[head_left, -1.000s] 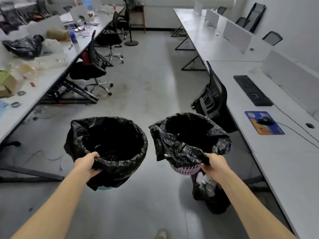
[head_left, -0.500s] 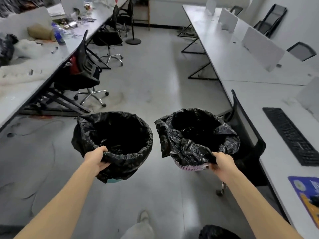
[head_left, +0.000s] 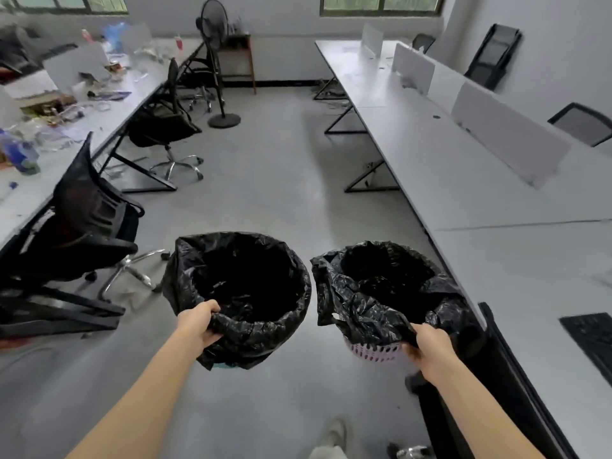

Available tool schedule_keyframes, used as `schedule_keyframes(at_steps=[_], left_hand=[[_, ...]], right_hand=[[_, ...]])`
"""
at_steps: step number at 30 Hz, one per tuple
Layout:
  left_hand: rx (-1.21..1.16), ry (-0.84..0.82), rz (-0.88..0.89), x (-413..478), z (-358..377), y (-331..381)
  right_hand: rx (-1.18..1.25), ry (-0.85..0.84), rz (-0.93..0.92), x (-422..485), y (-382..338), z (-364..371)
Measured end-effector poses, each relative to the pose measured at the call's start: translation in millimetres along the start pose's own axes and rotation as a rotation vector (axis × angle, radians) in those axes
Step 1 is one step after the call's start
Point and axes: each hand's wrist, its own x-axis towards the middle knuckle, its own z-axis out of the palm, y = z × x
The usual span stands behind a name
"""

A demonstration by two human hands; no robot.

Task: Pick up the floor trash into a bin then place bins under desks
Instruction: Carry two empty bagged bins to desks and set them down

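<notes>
Two bins lined with black bags hang in the air above the grey floor (head_left: pixel 271 180), side by side and nearly touching at their rims, in the aisle between two long rows of desks. The left bin (head_left: pixel 236 299) is fully wrapped in its bag, with only a sliver of teal showing at the bottom; its mouth is round and open, and the inside is too dark to tell what it holds. The right bin (head_left: pixel 385 299) has a crumpled, slack bag, and a pink perforated basket wall shows below it at the near side.

The left hand (head_left: pixel 198 324) grips the near rim of the left bin, fingers curled over the bag's edge and pinching it against the rim. The right hand (head_left: pixel 430 349) clamps the near rim of the right bin in the same way, fingers closed on the bunched plastic.

Just right of the right bin runs a pale worktop (head_left: pixel 463 167) with low white dividers (head_left: pixel 506 140) and a dark keyboard (head_left: pixel 592 339) at its near edge. To the left stand black office chairs (head_left: pixel 82 226) against a cluttered worktop (head_left: pixel 49 127). A standing fan (head_left: pixel 218 61) is at the far end of the aisle. A shoe (head_left: pixel 334 432) shows at the bottom edge.
</notes>
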Motion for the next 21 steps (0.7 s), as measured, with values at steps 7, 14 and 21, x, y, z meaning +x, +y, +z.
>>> schedule_keyframes(at_steps=[7, 14, 21], left_hand=[[-0.072, 0.070, 0.000, 97, 127, 136], [-0.135, 0.114, -0.045, 242, 229, 254], [-0.139, 0.079, -0.105, 406, 335, 384]], right_hand=[[-0.098, 0.013, 0.054, 140, -154, 111], [-0.219, 0.007, 0.067, 288, -286, 238], [-0.247, 0.059, 0.075, 435, -411, 373]])
